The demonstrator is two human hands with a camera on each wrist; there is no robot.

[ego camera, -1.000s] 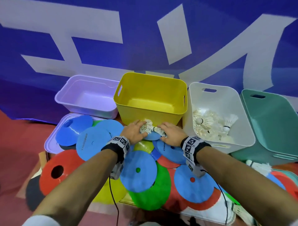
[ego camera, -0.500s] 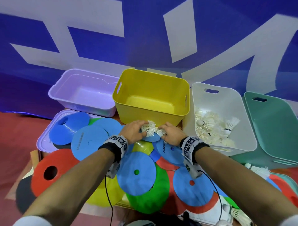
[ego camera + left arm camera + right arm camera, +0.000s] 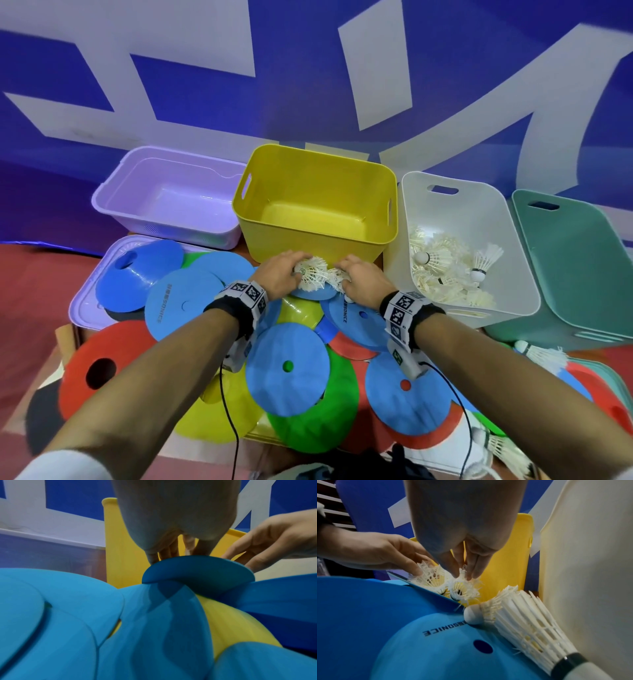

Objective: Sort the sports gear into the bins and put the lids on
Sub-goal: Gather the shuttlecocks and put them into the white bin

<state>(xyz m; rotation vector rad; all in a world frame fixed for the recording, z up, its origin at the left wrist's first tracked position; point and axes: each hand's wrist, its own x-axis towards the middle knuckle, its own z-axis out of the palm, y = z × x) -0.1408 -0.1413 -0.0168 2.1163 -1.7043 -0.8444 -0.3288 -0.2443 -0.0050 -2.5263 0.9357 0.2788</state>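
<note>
Two white feather shuttlecocks (image 3: 313,275) lie on a blue disc cone (image 3: 308,294) in front of the yellow bin (image 3: 315,245). My left hand (image 3: 298,270) curls its fingers over the left shuttlecock (image 3: 429,580). My right hand (image 3: 464,573) pinches the feathers of the right shuttlecock (image 3: 464,589) between thumb and fingers. Two more shuttlecocks (image 3: 522,626), nested one in the other, lie beside the white bin wall (image 3: 590,574). In the left wrist view the blue disc cone (image 3: 197,573) hides the fingertips of my left hand (image 3: 173,553).
A white bin (image 3: 513,301) to the right holds several shuttlecocks (image 3: 442,270). Behind left stands a purple bin (image 3: 164,226), with its lid (image 3: 82,308) under disc cones. A teal bin (image 3: 582,267) is far right. Blue, red, green and yellow disc cones (image 3: 287,366) cover the table.
Both hands stay in front of the yellow bin on the shuttlecocks. Their fingers have only shifted slightly on the feathers.
</note>
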